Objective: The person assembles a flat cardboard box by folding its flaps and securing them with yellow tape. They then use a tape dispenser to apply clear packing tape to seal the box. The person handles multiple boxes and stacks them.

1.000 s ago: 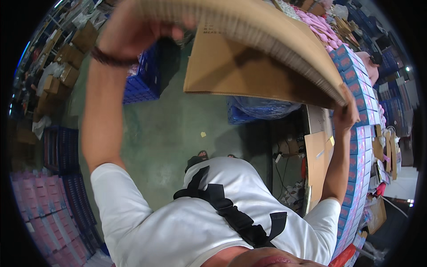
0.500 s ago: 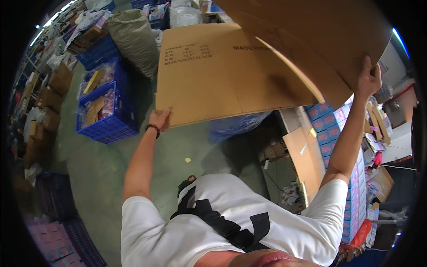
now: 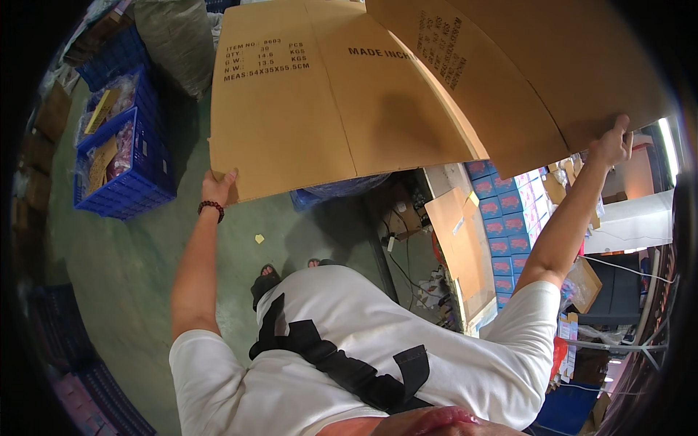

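Where the carton (image 3: 378, 87) runs past the top edge, its far flaps are cut off. Left hand (image 3: 218, 187) grips its lower left corner; right hand (image 3: 609, 145) pinches the right flap's edge. Blue crate (image 3: 120, 156), left of the left hand, holds packets, contents unclear.

A green floor (image 3: 131, 276) carries a blue crate (image 3: 138, 182).
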`<state>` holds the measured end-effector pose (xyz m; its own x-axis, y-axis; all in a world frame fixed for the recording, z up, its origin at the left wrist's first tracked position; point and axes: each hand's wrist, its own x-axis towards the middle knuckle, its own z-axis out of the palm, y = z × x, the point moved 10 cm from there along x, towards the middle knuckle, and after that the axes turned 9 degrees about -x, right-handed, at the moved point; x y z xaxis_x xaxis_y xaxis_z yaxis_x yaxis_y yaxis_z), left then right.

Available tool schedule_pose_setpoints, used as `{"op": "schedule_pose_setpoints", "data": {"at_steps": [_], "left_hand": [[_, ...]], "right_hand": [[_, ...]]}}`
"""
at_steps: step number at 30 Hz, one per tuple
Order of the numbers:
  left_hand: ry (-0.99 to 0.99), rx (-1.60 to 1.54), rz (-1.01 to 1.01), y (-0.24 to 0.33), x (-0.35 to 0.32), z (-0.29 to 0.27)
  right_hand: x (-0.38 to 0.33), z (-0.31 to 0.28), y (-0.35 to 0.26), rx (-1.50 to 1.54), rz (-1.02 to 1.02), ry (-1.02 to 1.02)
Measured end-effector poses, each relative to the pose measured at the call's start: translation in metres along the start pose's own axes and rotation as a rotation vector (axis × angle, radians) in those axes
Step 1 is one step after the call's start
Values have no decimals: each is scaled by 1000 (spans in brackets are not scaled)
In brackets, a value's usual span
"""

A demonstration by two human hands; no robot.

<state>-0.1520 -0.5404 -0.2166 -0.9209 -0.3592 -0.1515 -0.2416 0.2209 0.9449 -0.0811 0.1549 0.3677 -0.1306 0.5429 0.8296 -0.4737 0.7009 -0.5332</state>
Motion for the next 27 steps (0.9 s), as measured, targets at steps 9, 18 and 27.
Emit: {"op": "schedule_pose_setpoints", "data": {"at_steps": [9, 18, 27], "left_hand": [[1, -68, -34, -6, 1, 1], [-1, -39, -15, -13, 6, 2], [1, -46, -33, -12, 4, 0]], "right_hand": [[4, -8, 13, -18, 61, 24], [0, -11, 16, -14, 76, 21], [-1, -17, 22, -52, 122, 55]]}}
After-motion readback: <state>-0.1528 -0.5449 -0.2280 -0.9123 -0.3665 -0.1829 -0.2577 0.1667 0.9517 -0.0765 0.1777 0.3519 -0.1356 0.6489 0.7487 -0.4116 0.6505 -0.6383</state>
